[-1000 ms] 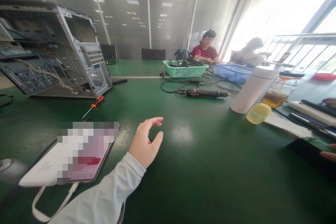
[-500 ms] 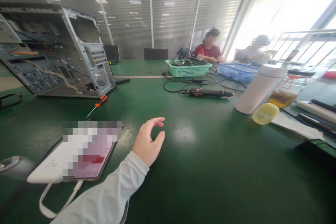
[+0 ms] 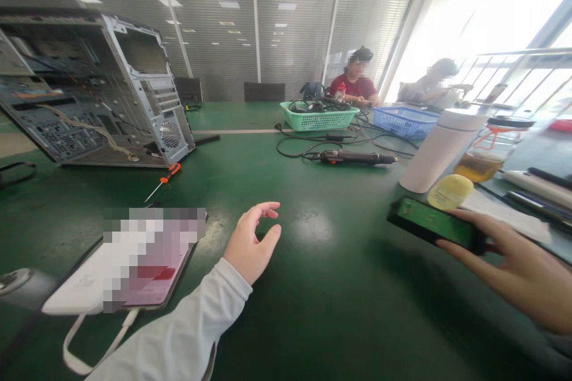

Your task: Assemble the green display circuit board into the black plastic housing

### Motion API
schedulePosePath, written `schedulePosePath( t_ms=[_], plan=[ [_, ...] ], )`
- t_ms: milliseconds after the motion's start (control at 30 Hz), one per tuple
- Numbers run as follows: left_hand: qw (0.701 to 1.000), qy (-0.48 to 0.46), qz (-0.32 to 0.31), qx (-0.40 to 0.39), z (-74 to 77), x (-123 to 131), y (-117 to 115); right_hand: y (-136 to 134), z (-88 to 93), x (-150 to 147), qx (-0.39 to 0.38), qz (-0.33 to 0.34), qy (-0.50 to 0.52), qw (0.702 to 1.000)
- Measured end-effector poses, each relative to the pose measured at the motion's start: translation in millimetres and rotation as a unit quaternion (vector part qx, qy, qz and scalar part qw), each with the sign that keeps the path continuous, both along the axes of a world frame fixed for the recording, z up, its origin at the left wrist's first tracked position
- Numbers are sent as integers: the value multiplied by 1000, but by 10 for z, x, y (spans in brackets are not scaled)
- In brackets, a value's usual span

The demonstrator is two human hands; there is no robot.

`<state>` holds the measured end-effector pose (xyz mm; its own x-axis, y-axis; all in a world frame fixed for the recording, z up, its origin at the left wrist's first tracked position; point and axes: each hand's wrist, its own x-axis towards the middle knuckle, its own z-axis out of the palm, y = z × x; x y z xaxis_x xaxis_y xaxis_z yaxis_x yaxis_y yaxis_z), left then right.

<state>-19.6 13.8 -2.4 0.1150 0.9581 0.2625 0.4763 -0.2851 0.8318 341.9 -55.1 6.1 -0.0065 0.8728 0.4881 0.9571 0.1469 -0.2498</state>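
Curls fingers of the left hand (image 3: 250, 247) loosely, gripping nothing. At left, has one white slab (image 3: 71, 296), one perforated metal case (image 3: 118, 80), one phone (image 3: 154, 293), one orange-handled screwdriver (image 3: 170, 173); beyond, two latticed plastic baskets (image 3: 319, 120). Rightward, grasps one black, green-faced block (image 3: 431, 220) in the right hand (image 3: 521, 265), just before one yellow oval container (image 3: 451, 190).

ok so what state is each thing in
Left hand: empty, fingers loosely curled
Right hand: gripping the black device
Black device: held, green face showing
Computer case: side open
Orange screwdriver: lying down
Phone: screen lit
White cable: plugged into phone
Green basket: filled with dark cables
Blue basket: contents hard to tell
White bottle: closed
Clear bottle: closed, partly full
Black power tool: lying down
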Motion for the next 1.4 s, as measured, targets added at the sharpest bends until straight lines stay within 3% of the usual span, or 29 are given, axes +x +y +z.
schedulePosePath(
  t_ms=[133, 233, 300, 400, 600, 867, 933, 1000, 1133, 1200, 1300, 1400],
  plan=[
    [998, -52, -33, -3, 35, 11, -45, 285, 64, -880, -6, 206, 38, 978],
    [996, -43, -65, 43, 66, 18, -100, 443, 87, -1410, -27, 291, 63, 954],
    [993, -16, -86, 77, 71, 21, -122, 522, 65, -1607, -36, 323, 70, 943],
    [990, 26, -95, 98, 46, 25, -116, 599, -5, -1705, -37, 340, 83, 936],
    [991, 46, -80, 99, -15, 24, -78, 624, -125, -1609, -34, 322, 196, 926],
    [995, 38, -90, 14, 33, 11, -56, 648, -93, -1574, -167, 246, 433, 851],
    [995, 36, -91, 2, 40, 7, -53, 655, -73, -1577, -226, 215, 499, 809],
    [994, 25, -102, -6, 46, 4, -59, 656, -45, -1576, -301, 179, 567, 746],
    [991, -3, -129, -23, 72, 9, -77, 655, 33, -1548, -420, 148, 617, 649],
    [990, -22, -133, -43, 91, 15, -75, 660, 60, -1523, -500, 144, 630, 577],
    [987, -57, -122, -87, 93, 23, -53, 668, 52, -1496, -596, 175, 636, 458],
    [985, -71, -87, -134, 38, 14, -23, 664, -3, -1491, -627, 232, 636, 386]
  ],
)
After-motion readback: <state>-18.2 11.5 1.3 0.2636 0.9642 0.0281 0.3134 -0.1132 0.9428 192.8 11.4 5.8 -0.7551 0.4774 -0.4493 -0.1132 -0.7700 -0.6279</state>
